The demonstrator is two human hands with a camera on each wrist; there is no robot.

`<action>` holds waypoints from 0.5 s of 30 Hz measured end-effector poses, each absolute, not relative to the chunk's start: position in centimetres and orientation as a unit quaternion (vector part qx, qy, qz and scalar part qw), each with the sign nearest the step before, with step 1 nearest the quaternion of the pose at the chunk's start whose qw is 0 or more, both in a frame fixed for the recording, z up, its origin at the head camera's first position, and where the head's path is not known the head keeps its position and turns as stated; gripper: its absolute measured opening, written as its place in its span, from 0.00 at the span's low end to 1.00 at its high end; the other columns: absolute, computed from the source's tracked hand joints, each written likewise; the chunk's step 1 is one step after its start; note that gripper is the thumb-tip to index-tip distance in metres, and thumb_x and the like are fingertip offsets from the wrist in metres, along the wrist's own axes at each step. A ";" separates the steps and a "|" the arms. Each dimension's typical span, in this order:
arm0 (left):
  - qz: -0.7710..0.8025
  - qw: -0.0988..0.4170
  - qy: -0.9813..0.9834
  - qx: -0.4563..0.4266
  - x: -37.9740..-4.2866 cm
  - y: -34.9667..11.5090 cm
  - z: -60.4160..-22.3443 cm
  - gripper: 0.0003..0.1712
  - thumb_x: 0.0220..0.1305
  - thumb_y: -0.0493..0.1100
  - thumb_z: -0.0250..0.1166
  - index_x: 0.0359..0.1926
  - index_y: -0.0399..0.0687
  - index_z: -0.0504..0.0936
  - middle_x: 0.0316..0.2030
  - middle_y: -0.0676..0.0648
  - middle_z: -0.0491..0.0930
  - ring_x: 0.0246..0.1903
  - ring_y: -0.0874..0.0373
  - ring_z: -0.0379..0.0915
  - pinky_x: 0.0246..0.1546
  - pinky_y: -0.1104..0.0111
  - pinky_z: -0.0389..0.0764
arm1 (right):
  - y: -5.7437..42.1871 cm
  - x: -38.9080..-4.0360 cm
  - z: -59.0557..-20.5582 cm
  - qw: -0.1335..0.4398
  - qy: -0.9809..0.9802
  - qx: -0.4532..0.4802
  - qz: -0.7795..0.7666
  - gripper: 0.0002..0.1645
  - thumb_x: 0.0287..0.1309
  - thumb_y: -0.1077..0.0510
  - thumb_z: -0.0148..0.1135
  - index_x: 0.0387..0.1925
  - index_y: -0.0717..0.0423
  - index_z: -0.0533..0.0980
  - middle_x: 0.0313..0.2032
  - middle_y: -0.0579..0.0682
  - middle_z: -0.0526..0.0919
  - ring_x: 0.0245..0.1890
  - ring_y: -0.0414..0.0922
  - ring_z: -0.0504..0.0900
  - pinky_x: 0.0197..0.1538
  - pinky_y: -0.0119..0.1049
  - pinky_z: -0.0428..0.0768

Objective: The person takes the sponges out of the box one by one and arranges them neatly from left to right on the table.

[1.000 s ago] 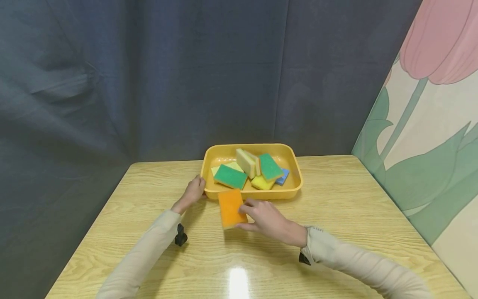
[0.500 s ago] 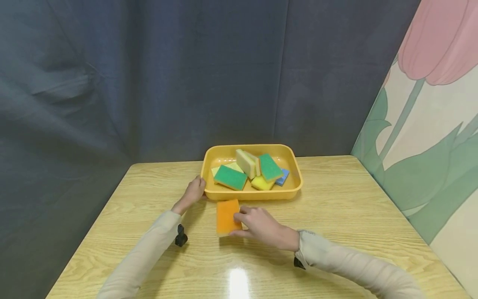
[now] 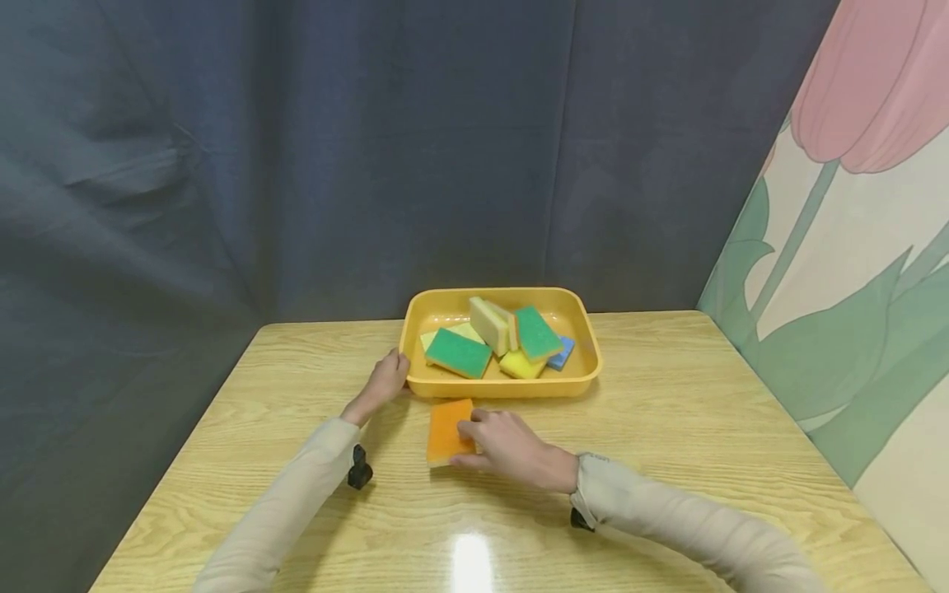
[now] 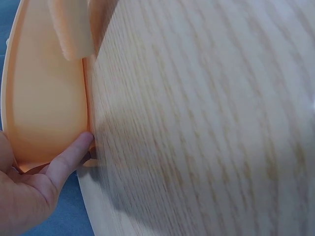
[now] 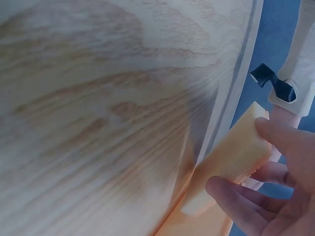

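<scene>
A yellow tray stands at the far side of the table. My left hand holds its front left corner; in the left wrist view, one finger of that hand lies against the tray's outer wall. In front of the tray, my right hand pinches an orange sponge by its right side. The right wrist view shows the sponge's pale edge between thumb and fingers. Whether the sponge touches the table cannot be told. Inside the tray lie a green-topped sponge and several others.
Another green sponge leans over a yellow sponge in the tray, near a blue sponge. Two pale sponges stand on edge. A dark curtain hangs behind the table; a flower-painted wall is at right.
My right hand has brought the orange sponge down and slightly left, away from the tray's front rim towards the table. The left hand and the tray have stayed in place.
</scene>
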State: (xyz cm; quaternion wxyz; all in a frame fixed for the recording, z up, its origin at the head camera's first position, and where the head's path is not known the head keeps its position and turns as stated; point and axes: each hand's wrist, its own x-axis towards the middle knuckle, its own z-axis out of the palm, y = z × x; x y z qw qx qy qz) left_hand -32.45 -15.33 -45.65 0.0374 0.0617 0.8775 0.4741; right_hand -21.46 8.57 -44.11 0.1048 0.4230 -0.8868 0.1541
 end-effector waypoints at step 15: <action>0.475 0.052 0.876 0.058 -32.4 -15.3 -45.6 0.26 0.80 0.41 0.34 0.65 0.22 0.60 0.49 0.27 0.72 0.47 0.39 0.77 0.40 0.59 0.87 | 7.3 -21.9 -44.6 0.083 -0.909 0.396 0.098 0.24 0.56 0.40 0.70 0.28 0.53 0.70 0.18 0.43 0.63 0.16 0.35 0.58 0.16 0.23 0.59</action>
